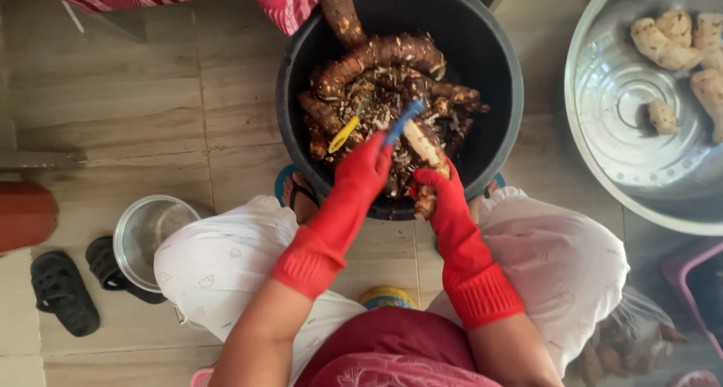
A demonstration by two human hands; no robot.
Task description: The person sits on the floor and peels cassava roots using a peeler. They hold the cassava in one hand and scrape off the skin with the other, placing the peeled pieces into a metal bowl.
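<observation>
Over the black bucket (497, 78) between our knees, our left hand (365, 169), in a red glove, is clenched around a blue peeler (403, 120). Our right hand (440, 195) clamps a partly peeled cassava root (423, 150) at the rim. Unpeeled roots (376, 56) fill the bucket; peeled pieces (666, 44) lie in the steel basin (602, 131) on the floor.

Tiled floor (151, 93) with black bucket (497, 63), steel basin (602, 169), small steel bowl (143, 229), black sandals (64, 289).
</observation>
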